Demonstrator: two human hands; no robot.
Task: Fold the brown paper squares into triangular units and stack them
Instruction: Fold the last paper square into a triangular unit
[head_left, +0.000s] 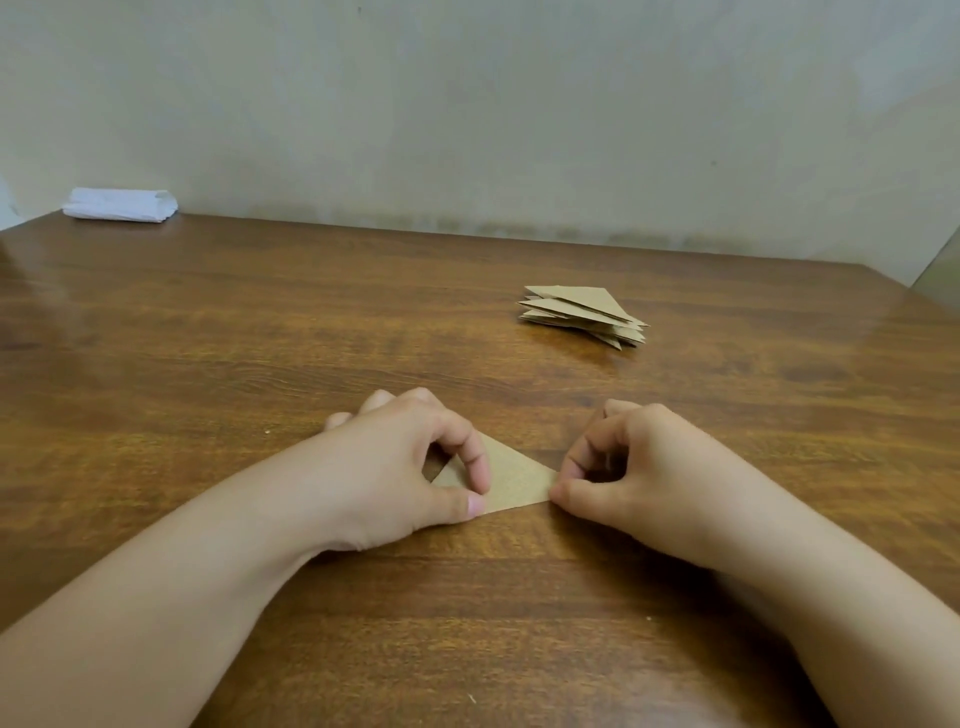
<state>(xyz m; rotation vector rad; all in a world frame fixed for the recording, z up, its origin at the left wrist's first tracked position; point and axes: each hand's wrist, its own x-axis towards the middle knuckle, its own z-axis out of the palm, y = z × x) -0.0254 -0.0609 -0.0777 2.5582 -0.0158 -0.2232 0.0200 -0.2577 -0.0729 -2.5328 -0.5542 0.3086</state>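
left hand (410, 467) pinching the folded brown triangle (511, 480) at its left side, right hand (628, 467) pinching its right corner, flat on the table (208, 364). stack of finished triangles (584, 314) well apart, far right. probably creasing; stacking left, no unfolded squares in view.

The left hand (410, 467) covers the left part of the folded paper (511, 480), so that corner's shape cannot be told. The right hand (639, 478) hides the paper's right tip. Both forearms run off the bottom edge. The stack (582, 314) is too small to count its units. The table (208, 338) is cut off on three sides.
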